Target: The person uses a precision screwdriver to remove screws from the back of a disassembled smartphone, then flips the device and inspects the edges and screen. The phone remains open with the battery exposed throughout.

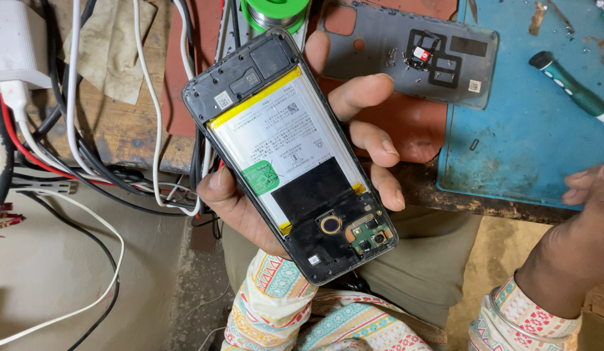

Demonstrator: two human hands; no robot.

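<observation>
Phone [292, 156] with its back off sits gripped in my left hand [302, 156], long axis slanting from upper left to lower right, while my right hand [585, 214], loosely curled and empty, hovers well apart over the tabletop [445, 188] edge.

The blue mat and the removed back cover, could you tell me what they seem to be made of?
The mat looks like matte rubber or silicone: dull blue, scuffed, lying flat. The back cover looks like thin grey plastic, moulded with cutouts, faintly glossy.
</observation>
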